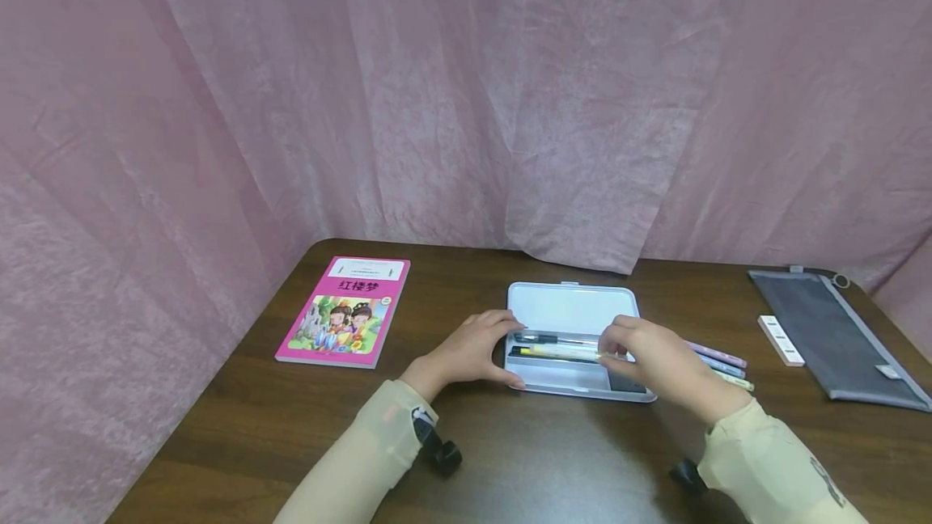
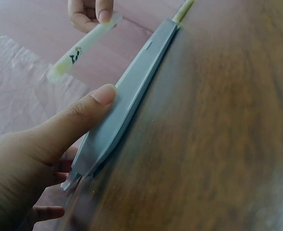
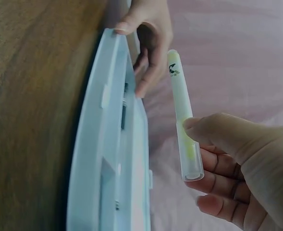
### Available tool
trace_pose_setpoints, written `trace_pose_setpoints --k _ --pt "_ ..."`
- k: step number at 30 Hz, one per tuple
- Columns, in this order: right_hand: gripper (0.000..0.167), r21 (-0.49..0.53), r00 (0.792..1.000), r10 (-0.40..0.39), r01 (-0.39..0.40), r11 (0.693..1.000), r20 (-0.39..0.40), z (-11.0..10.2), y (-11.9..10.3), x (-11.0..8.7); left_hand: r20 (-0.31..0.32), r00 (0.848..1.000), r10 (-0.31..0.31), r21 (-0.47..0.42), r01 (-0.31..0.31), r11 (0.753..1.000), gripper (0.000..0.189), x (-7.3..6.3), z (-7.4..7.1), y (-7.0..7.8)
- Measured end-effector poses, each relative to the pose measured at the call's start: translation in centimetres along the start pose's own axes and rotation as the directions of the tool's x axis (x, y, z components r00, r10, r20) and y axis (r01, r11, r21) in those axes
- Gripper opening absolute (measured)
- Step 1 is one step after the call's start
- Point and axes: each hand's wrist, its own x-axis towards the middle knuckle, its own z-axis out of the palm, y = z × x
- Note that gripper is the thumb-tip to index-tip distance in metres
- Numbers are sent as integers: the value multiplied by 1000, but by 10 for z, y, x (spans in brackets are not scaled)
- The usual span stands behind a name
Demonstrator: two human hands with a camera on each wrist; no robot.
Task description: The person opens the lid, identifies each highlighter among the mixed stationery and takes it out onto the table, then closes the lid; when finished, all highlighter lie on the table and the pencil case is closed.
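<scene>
A pale pencil case (image 1: 571, 306) lies with its lid folded back on the brown table. My left hand (image 1: 469, 350) grips its left end, the thumb on the front wall in the left wrist view. My right hand (image 1: 651, 358) pinches a yellow highlighter (image 3: 181, 96) with a clear end between thumb and fingers. In the right wrist view the highlighter is raised above the case; in the head view it overlaps the tray. A clear pen with a black grip (image 1: 542, 338) lies in the tray. A dark piece (image 1: 624, 382) sits in the right compartment, partly behind my right hand.
Purple (image 1: 721, 355), blue (image 1: 723, 366) and green (image 1: 735, 381) pens lie right of the case. Beyond are a small white block (image 1: 781, 340) and a grey zip pouch (image 1: 837, 338). A pink book (image 1: 342, 314) lies left. A pink curtain (image 1: 451, 103) hangs behind the table.
</scene>
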Motion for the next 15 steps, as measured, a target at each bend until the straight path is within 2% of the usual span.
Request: trace_pose_setpoints --k 6,15 --pt "9 -27 999 -16 15 1000 -41 -7 6 -8 3 1000 -4 2 4 1000 89 0 0 -1" --pt "11 -18 997 9 -11 1000 -73 -11 16 -22 13 1000 -10 -1 10 1000 89 0 -1 0"
